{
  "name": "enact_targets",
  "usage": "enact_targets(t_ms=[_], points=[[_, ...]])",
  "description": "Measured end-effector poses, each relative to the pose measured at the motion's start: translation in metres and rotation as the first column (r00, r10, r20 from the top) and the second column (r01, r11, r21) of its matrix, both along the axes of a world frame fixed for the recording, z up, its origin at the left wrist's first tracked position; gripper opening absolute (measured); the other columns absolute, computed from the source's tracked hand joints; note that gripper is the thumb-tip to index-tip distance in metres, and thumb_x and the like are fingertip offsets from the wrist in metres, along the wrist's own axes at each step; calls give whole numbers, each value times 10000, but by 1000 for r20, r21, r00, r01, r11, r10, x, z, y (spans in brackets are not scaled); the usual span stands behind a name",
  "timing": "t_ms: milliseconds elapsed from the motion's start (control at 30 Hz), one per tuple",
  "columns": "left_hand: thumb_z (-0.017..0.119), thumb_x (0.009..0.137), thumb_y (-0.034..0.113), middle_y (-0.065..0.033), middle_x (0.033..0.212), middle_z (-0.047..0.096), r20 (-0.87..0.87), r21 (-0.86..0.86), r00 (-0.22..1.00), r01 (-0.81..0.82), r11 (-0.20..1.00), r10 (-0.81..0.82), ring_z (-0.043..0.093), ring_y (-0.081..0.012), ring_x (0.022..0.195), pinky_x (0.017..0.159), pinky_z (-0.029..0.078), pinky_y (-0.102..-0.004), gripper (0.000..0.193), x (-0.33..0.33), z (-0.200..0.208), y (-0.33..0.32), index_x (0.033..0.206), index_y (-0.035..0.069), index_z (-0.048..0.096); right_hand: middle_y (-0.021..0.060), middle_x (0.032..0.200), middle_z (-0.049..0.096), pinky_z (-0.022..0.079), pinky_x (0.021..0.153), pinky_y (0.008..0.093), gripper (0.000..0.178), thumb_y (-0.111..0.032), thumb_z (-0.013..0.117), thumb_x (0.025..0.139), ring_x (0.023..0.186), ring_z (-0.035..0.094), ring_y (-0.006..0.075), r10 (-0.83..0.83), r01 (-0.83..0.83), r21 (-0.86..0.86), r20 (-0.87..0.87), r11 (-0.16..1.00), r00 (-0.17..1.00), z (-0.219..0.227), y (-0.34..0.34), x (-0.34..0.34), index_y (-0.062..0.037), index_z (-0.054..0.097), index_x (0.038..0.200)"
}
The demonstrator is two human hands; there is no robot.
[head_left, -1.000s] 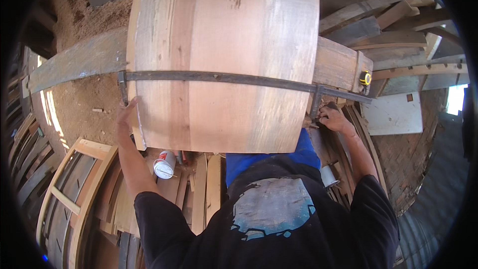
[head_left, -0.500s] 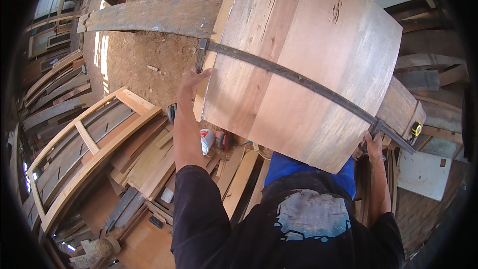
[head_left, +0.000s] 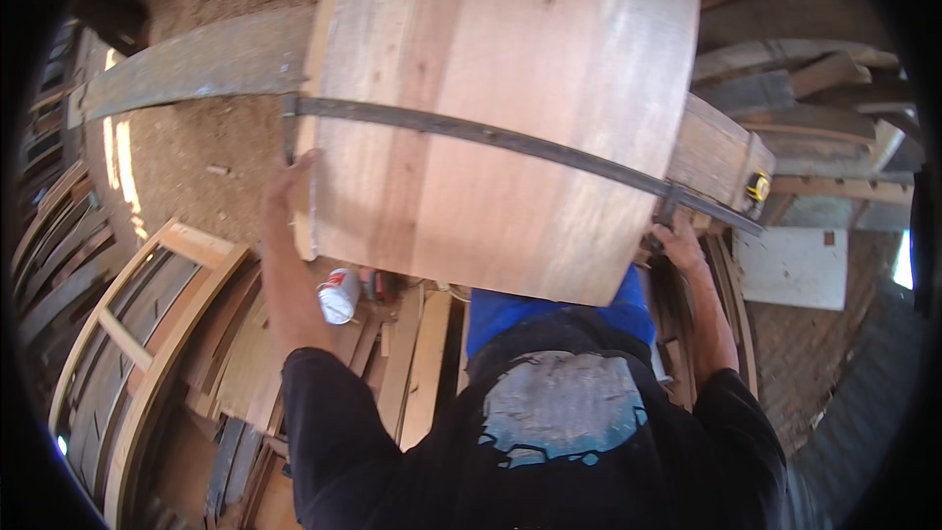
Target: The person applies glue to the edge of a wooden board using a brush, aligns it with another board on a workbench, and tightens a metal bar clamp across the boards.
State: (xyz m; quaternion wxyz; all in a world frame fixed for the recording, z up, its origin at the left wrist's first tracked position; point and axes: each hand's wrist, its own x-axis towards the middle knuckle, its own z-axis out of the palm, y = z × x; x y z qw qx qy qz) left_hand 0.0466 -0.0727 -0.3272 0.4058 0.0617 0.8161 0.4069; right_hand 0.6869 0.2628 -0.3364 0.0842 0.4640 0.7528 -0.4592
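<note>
The wooden panel (head_left: 491,128) is lying across the bench, the left hand (head_left: 285,186) pressing flat and open against its left edge, the right hand (head_left: 677,240) curling around the metal bar clamp (head_left: 510,142) spanning it, a yellow tape measure (head_left: 757,186) sitting beyond.

Light: bright daylight, sun patches at 9 o'clock | Shadow: dim under the wide pale wooden panel (head_left: 491,118) | Quality: strong fisheye bending, black rim, slight edge blur

Left hand (head_left: 283,186) raised, fingers spread; right hand (head_left: 679,240) curled, grip closed.
</note>
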Motion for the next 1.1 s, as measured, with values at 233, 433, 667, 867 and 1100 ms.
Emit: enact_targets(t_ms=[233,433,667,867,1100], points=[[752,807,204,34,897,634,33,90,999,34,995,-37,565,-64,773,694,449,-234,304,-9,-10,-12,1059,79,638,212,1032,627,355,1008,461,497,-236,646,724,1118,519,388,422,-570,69,601,819,679,33,-28,9,-7,522,1147],[746,812,166,32,967,626,49,71,998,-28,997,24,559,-70,843,751,448,-244,353,-7,-12,-12,1124,65,615,226,976,657,472,895,448,442,-336,694,736,979,615,383,498,-467,-229,621,854,605,8,-1,9,-3,626,1019],[750,808,167,28,981,623,82,52,996,-28,998,24,553,-76,853,767,441,-238,369,-26,-32,-32,1134,61,612,215,1020,649,475,890,446,529,-410,729,708,995,606,388,519,-464,-255,571,848,636,25,6,0,-33,626,1065],[760,796,233,20,976,622,27,10,999,43,999,-43,549,-92,872,808,423,-258,382,-26,-33,-28,1104,54,622,161,1189,556,392,976,450,549,-288,728,729,1163,466,376,450,-476,-118,581,871,679,54,12,22,-56,528,1185],[770,773,290,-8,963,624,20,-61,1000,-6,998,7,552,-119,873,824,425,-287,443,-35,-39,-38,1102,37,617,194,985,656,454,893,471,402,-290,704,746,1009,595,398,425,-471,-97,614,877,665,21,8,25,-35,595,1036]])
